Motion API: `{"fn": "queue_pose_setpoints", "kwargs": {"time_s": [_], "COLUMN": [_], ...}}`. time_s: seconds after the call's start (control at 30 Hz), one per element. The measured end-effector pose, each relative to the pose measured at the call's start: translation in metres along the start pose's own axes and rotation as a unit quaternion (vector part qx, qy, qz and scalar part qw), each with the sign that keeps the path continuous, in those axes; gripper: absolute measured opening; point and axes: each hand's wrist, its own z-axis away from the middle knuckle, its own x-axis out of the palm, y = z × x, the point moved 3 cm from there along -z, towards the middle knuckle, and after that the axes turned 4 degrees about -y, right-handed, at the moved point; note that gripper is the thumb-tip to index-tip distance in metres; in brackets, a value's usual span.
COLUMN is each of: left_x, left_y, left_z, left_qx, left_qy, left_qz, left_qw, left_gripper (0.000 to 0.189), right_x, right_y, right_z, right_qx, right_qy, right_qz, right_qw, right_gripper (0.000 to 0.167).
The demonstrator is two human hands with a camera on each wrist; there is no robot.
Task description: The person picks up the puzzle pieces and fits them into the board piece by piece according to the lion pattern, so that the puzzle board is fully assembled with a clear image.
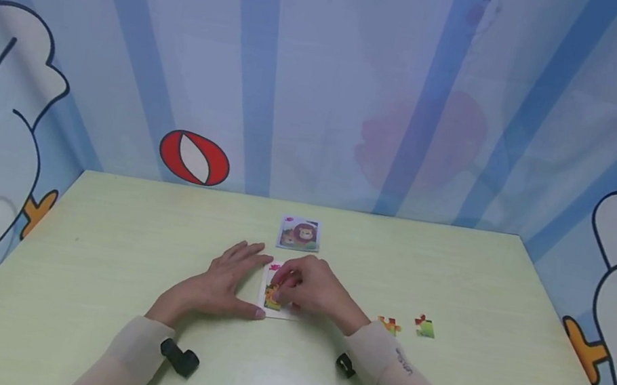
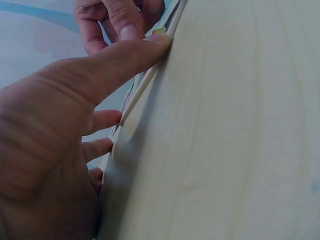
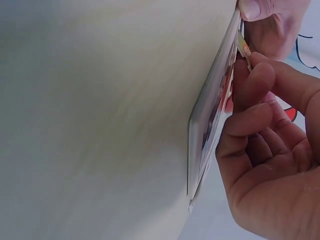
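In the head view a small puzzle board (image 1: 279, 315) with a white border lies on the table. My left hand (image 1: 221, 284) rests at its left side with fingers spread and straight. The left thumb (image 2: 145, 47) presses on the board's near corner. My right hand (image 1: 316, 288) is over the board and pinches a puzzle piece (image 3: 244, 47) between thumb and finger, tilted against the board's surface. Part of an orange and yellow picture shows on the board's left; the right hand hides the rest.
A lion picture card (image 1: 300, 234) lies just beyond the board. To the right of it are two loose jigsaw pieces, one orange (image 1: 389, 324), partly behind the right sleeve, and one green and red (image 1: 425, 326). A striped blue backdrop (image 1: 327, 86) stands behind the table.
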Motion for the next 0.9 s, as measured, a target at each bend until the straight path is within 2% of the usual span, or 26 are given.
{"fn": "queue_pose_setpoints", "kwargs": {"time_s": [0.27, 0.5, 0.9], "left_x": [0.0, -0.0007, -0.0012], "left_y": [-0.0004, 0.0005, 0.0009], "left_z": [-0.0005, -0.0004, -0.0008], "left_qx": [0.004, 0.003, 0.0], "left_qy": [0.003, 0.001, -0.003], "left_qz": [0.002, 0.004, 0.001], "left_qw": [1.0, 1.0, 1.0], "left_gripper": [0.099, 0.1, 0.099], "right_x": [0.0028, 0.0052, 0.0085], "right_y": [-0.006, -0.0058, -0.0068], "right_z": [0.0012, -0.0024, -0.0034], "right_qx": [-0.012, -0.015, -0.006], "right_qy": [-0.002, 0.015, 0.021], "right_qz": [0.028, 0.075, 0.105], "right_qw": [0.9995, 0.997, 0.9942], "right_gripper": [0.006, 0.007, 0.01]}}
